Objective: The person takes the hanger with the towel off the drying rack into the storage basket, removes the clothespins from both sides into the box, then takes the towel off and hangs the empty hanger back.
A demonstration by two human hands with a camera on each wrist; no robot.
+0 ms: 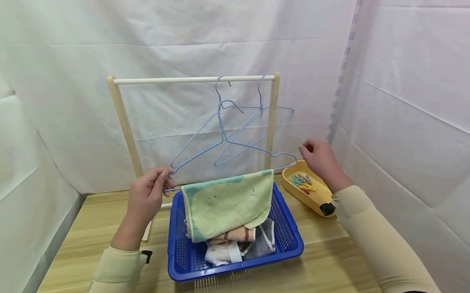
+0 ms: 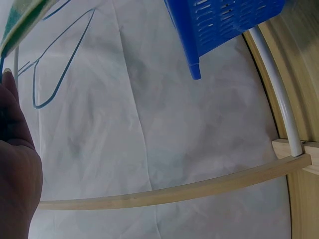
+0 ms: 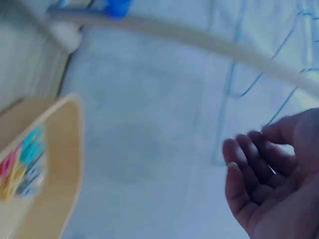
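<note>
In the head view, my left hand (image 1: 149, 192) grips the left end of a blue wire hanger (image 1: 198, 157) between thumb and fingers. A pale green and teal towel (image 1: 227, 204) is folded over the hanger's bottom bar and hangs above a blue basket (image 1: 238, 271). My right hand (image 1: 320, 160) is raised just beside the hanger's right end, apparently apart from it. The right wrist view shows this hand's fingers (image 3: 240, 149) loosely bent, with no object visible in the palm. Only the side of my left hand appears in the left wrist view, at its left edge.
Behind the towel stands a rack with wooden posts (image 1: 124, 123) and a white rail (image 1: 163, 80); two more blue hangers hang from it. Other cloth items (image 1: 222, 253) lie in the basket. At right, a yellow tray (image 1: 316, 204) holds several coloured clothespins (image 1: 301, 181). White sheets surround the table.
</note>
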